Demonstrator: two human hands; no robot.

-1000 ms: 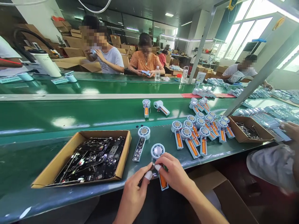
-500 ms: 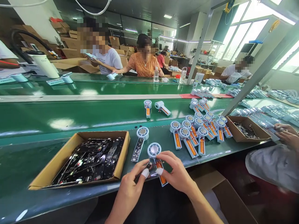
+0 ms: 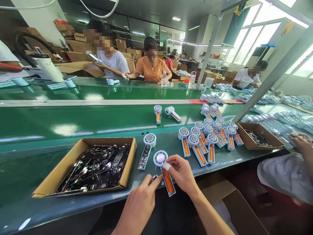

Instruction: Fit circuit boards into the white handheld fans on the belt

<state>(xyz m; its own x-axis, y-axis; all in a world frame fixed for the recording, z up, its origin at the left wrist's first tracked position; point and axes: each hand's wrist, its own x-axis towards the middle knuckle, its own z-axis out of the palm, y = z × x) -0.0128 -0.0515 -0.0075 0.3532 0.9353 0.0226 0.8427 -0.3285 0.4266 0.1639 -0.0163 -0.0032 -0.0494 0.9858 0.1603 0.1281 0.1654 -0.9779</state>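
A pale blue handheld fan half (image 3: 163,167) with a round head and an orange battery in its handle lies at the near edge of the green bench (image 3: 29,169). My right hand (image 3: 182,173), with a white cot on the forefinger, pinches the handle just below the round head. My left hand (image 3: 141,204) is closed around a thin dark part (image 3: 153,179) whose tip points at the handle. A second fan half fitted with a dark circuit board (image 3: 146,150) lies just left of it.
A cardboard tray of black circuit boards (image 3: 93,168) sits to the left. Several fan halves with orange batteries (image 3: 207,137) are grouped to the right, beside a small cardboard box of parts (image 3: 259,136). Another person's hands (image 3: 302,143) work at far right. People sit across the conveyor (image 3: 97,117).
My left hand has drawn back toward me and its fingertip has left the fan handle. My right hand has shifted up the handle toward the round head. The orange battery is more exposed.
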